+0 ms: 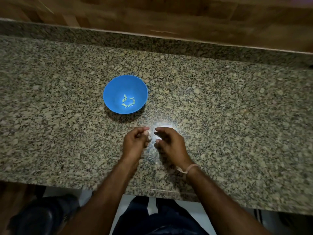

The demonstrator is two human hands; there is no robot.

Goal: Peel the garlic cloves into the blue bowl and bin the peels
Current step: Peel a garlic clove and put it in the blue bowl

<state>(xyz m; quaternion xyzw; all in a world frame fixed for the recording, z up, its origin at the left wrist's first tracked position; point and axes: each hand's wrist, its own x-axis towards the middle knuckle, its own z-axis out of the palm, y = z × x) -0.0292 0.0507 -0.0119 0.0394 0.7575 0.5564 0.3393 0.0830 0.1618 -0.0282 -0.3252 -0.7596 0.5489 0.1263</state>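
Note:
A blue bowl (125, 92) stands on the granite counter (220, 107), with several peeled garlic cloves (128, 101) lying in a ring at its bottom. Below and right of the bowl, my left hand (135, 143) has its fingers curled round a pale garlic piece (149, 134) that shows at the fingertips. My right hand (169, 143) hovers just to its right with thumb and fingers curved apart, a small gap between the two hands. A bright glare on the counter lies between the hands and hides what is there.
A low granite backsplash and a wooden wall (169, 14) run along the far side. The counter's front edge (84, 185) is near my body. A dark round object (42, 216) stands on the floor at the lower left.

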